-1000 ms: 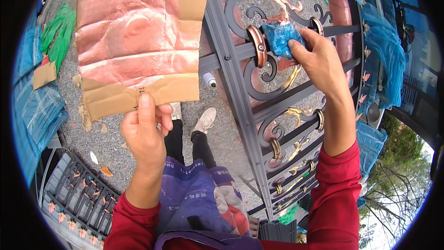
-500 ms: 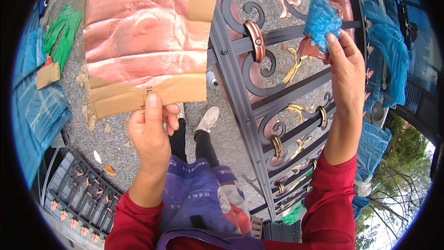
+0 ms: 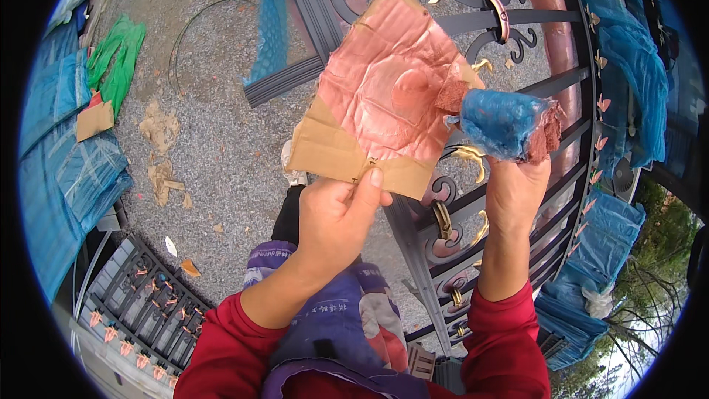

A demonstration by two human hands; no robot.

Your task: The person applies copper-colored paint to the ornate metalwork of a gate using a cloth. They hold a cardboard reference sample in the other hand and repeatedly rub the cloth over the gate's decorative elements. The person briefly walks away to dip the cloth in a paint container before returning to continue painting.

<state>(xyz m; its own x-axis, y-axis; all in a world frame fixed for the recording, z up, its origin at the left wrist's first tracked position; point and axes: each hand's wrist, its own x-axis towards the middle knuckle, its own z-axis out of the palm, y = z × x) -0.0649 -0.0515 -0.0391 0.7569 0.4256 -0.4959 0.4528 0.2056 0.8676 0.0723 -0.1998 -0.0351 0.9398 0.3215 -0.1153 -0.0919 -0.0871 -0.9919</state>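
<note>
- two hands: the left hand pinches one pink-smeared card by its lower edge; the right hand grasps one blue-wrapped pad.
- just changed: the pad has swung from the gate to the card's right edge, contact unclear; work on the metal seems paused.
- beyond: one copper-coloured collar.

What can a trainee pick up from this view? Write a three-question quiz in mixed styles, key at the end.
1. Which hand grips the cardboard?
2. True or false: pink covers the whole visible face of that cardboard.
3. What colour is the wrap around the reddish pad?
A) blue
B) green
C) yellow

Key:
1. The left hand.
2. False; bare brown shows along the lower part.
3. A.
</note>
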